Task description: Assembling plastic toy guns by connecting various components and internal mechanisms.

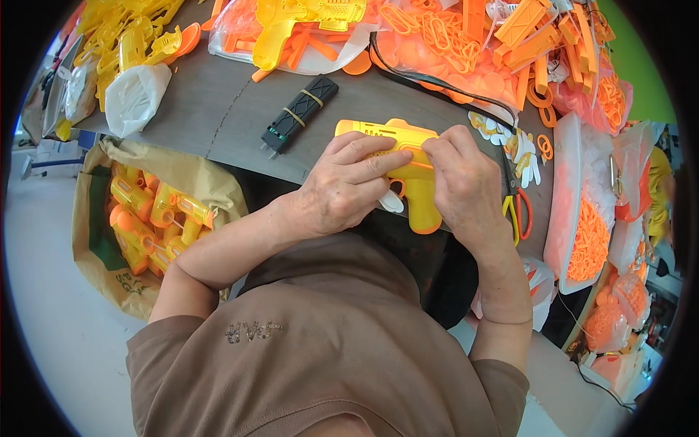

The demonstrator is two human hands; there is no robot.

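A yellow toy gun (422,206) with a pistol grip is held over the table's near edge, its grip pointing down toward me. My left hand (344,186) is closed on the barrel side, fingers lying across the top of the body. At the rear end, the bent fingers of my right hand (470,186) press together against the shell; what lies under those fingertips is hidden. A small white rounded piece (392,202) shows just below the body, beside the trigger area. Left of the toy lies a black oblong block (300,113) wrapped with two tan rubber bands.
Scissors (523,215) with red and yellow handles and several white pieces (524,156) lie right of my hand. Orange parts (448,47) and yellow shells (280,36) heap along the back. A paper sack (91,211) of yellow toys stands left; a clear tub (568,189) stands right.
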